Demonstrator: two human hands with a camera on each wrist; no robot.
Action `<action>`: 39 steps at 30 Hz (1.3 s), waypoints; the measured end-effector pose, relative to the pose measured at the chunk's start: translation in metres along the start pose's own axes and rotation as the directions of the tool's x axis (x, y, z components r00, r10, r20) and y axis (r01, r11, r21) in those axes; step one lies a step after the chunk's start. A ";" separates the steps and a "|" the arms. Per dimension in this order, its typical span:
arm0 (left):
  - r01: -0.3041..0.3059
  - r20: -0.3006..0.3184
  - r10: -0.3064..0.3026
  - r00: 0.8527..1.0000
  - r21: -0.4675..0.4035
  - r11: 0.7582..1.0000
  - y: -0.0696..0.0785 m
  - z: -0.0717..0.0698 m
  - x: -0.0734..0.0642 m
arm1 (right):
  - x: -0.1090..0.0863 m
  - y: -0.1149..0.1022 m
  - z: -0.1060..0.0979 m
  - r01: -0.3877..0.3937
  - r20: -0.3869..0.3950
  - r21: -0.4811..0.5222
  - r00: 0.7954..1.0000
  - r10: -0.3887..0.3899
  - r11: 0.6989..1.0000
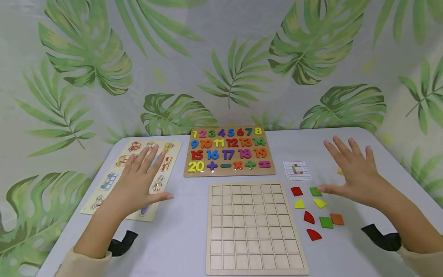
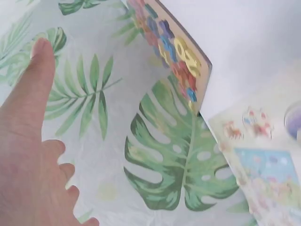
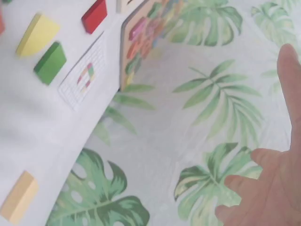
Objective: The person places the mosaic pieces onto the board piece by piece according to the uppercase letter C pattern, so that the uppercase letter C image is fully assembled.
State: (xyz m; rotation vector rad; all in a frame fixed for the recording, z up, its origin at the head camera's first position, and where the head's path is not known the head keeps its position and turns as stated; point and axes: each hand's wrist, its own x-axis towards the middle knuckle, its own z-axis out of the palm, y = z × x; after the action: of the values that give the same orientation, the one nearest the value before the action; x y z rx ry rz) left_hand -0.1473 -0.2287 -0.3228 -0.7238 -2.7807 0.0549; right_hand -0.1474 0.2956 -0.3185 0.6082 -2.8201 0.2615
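Note:
My left hand point(image 1: 137, 188) hovers with fingers spread over the vehicle picture puzzle board point(image 1: 159, 206), hiding part of it. Over the right side of the table my right hand point(image 1: 358, 181) is likewise spread and holds nothing. Near its thumb lies a green square tile point(image 1: 315, 191). Around that lie a red square point(image 1: 296, 191), yellow quarter pieces point(image 1: 320, 203), red quarter pieces point(image 1: 313, 234), another green square point(image 1: 326, 222) and an orange square point(image 1: 337, 219). Between the hands sits a wooden grid board point(image 1: 256, 231) with bare cells. A pattern card point(image 1: 297, 171) shows a small coloured shape on a grid.
A wooden number board point(image 1: 229, 151) with coloured numerals and signs stands at the back middle. Partly behind the right hand is a yellow-orange piece point(image 1: 340, 171). A leaf-print cloth point(image 1: 232, 77) hangs behind the white table point(image 1: 180, 246). Each wrist wears a black strap point(image 1: 122, 243).

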 end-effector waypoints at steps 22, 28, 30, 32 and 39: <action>-0.031 0.091 0.091 0.992 -0.516 0.856 0.110 0.067 -0.010 | -0.022 -0.023 0.068 -0.062 0.152 0.446 0.988 -0.007 0.893; 0.109 0.192 0.029 0.981 -0.666 0.738 0.119 0.085 -0.020 | -0.027 -0.023 0.085 -0.131 0.211 0.475 0.977 0.032 0.870; 0.136 0.225 0.029 0.974 -0.680 0.720 0.122 0.091 -0.023 | -0.028 -0.022 0.090 -0.119 0.203 0.479 0.979 0.022 0.870; 0.153 0.245 0.030 0.969 -0.691 0.707 0.124 0.094 -0.025 | -0.029 -0.021 0.094 -0.115 0.197 0.478 0.980 0.021 0.871; 0.156 0.234 0.014 0.972 -0.691 0.706 0.123 0.095 -0.026 | -0.031 -0.019 0.101 -0.131 0.185 0.449 0.981 0.051 0.884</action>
State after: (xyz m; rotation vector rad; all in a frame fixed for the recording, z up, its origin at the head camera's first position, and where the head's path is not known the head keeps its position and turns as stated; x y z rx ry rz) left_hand -0.0928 -0.1311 -0.4337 -0.7953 -3.0152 -1.0788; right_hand -0.1318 0.2675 -0.4214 0.6114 -2.9631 0.9633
